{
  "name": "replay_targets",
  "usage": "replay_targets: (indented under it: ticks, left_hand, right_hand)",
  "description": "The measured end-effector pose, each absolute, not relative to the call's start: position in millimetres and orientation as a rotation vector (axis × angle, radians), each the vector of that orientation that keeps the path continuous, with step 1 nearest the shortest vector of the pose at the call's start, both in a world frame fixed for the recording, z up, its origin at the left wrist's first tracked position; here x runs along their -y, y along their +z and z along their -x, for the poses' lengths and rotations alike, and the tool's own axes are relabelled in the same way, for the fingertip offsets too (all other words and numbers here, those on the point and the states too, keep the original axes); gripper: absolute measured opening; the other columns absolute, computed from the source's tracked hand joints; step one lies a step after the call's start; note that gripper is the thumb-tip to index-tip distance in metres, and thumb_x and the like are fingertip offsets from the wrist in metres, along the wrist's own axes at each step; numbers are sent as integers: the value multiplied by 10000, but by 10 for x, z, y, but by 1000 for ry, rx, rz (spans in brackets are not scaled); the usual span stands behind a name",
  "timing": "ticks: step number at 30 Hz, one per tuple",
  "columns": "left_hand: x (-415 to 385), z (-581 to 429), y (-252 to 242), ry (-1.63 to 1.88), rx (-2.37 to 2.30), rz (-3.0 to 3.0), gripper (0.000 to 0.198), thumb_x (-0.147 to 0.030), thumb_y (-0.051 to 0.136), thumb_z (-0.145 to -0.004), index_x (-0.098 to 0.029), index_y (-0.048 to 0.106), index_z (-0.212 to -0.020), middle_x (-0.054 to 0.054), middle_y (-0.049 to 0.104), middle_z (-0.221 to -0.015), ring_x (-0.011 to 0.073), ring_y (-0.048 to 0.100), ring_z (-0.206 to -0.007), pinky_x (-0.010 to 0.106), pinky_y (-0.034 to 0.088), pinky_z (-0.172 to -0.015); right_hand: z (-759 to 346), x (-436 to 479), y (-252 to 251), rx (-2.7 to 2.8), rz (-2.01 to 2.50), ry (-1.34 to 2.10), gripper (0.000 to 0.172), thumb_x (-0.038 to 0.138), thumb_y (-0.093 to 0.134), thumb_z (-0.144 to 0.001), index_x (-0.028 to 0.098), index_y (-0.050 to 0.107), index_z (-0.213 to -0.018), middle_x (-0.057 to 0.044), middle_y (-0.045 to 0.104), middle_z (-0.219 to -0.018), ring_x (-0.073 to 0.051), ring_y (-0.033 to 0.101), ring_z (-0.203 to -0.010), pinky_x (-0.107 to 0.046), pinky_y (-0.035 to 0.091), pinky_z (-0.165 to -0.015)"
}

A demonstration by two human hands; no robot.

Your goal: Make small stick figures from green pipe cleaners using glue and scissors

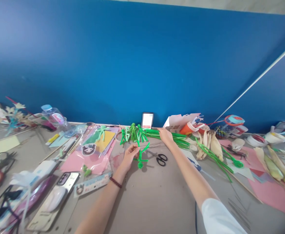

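My left hand (132,152) is closed on a small figure (140,159) twisted from green pipe cleaners, with thin limbs and a round coil at its lower end. My right hand (166,136) reaches forward over a bundle of green pipe cleaners (180,139), its fingers stretched leftward. Whether the fingertips touch a strand is unclear. Just beyond them a phone (147,120) with a lit, blurred screen leans against the blue partition. Several finished green figures (133,132) stand left of the phone. Black-handled scissors (161,159) lie between my forearms.
On the left are plastic-wrapped coloured sheets (100,146), a bottle (54,116) and a phone with a purple camera area (64,178). Paper cups (189,127), dried husks (205,144), loose green stems (215,156) and pink paper (274,195) lie right. A blue partition (142,65) stands behind.
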State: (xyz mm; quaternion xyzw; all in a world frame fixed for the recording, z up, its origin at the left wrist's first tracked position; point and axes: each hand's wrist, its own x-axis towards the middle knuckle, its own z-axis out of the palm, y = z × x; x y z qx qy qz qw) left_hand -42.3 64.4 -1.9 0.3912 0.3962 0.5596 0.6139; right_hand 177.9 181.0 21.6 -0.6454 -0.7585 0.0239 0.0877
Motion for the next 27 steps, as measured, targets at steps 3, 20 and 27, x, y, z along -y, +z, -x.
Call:
replay_targets:
  ticks: [3,20,27]
  left_hand:
    - [-645,430,-31,1301,-916,-898,285,-366,727,-648,-163,557,-756,-64,465,-540,55,408,-454,186,298,-461]
    - [-623,451,49,1188,-1009,-764,378,-372,789,-542,-147,653,-813,-68,458,-496,26,327,-390,172,191,-368]
    - [-642,488,-27,1163,-947,-768,345,-357,774,-588,-167,638,-841,-80,440,-507,10,320,-374,145,180,-349]
  right_hand:
    - [-1757,-1848,230,2323,1943,72,302,149,436,-863,231,614,-1092,-68,624,-1121,-204,598,-939,-258,418,-731]
    - [-1673,-1674,718,2367,1529,-195,306,212,354,-928,222,587,-1127,-75,640,-1036,-201,519,-996,-243,409,-683]
    - [-1524,-1161,1055,1998,956,-97,254,236,448,-900,236,679,-1007,-68,600,-937,-138,561,-764,-232,438,-642]
